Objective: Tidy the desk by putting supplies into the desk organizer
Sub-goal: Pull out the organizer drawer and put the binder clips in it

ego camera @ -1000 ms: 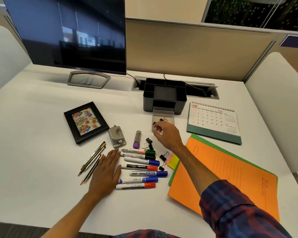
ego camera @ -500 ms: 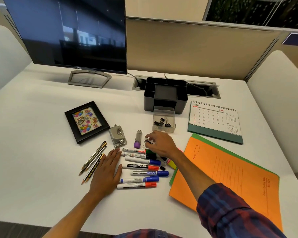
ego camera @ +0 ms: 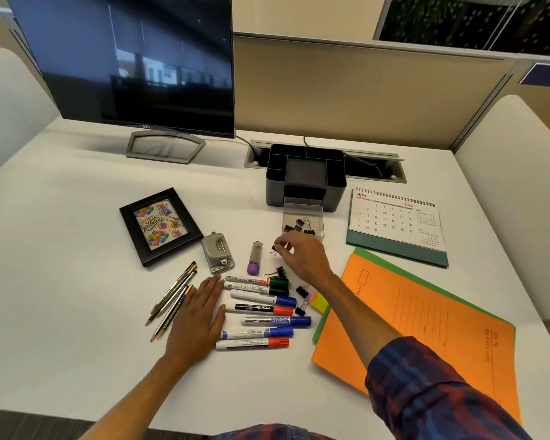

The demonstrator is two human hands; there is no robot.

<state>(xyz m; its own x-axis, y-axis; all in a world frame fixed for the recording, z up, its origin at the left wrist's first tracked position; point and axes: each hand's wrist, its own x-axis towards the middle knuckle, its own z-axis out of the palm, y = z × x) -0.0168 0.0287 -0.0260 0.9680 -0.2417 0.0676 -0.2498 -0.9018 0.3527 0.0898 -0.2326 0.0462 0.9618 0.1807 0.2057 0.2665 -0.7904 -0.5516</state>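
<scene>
Right hand point(ego camera: 302, 255) pinches a binder clip point(ego camera: 275, 248) above the surface point(ego camera: 77, 328), near the clear tray point(ego camera: 303, 225); left hand point(ego camera: 197, 319) lies flat, fingers straight, beside markers point(ego camera: 258, 309).

A dark grey plastic desk organizer point(ego camera: 305, 179) sits at twelve o'clock; a flat orange paper folder point(ego camera: 419, 325) over green at four; a red-and-blue plaid sleeve point(ego camera: 432, 389) at five; black-framed balloon picture point(ego camera: 160, 226) at ten.
</scene>
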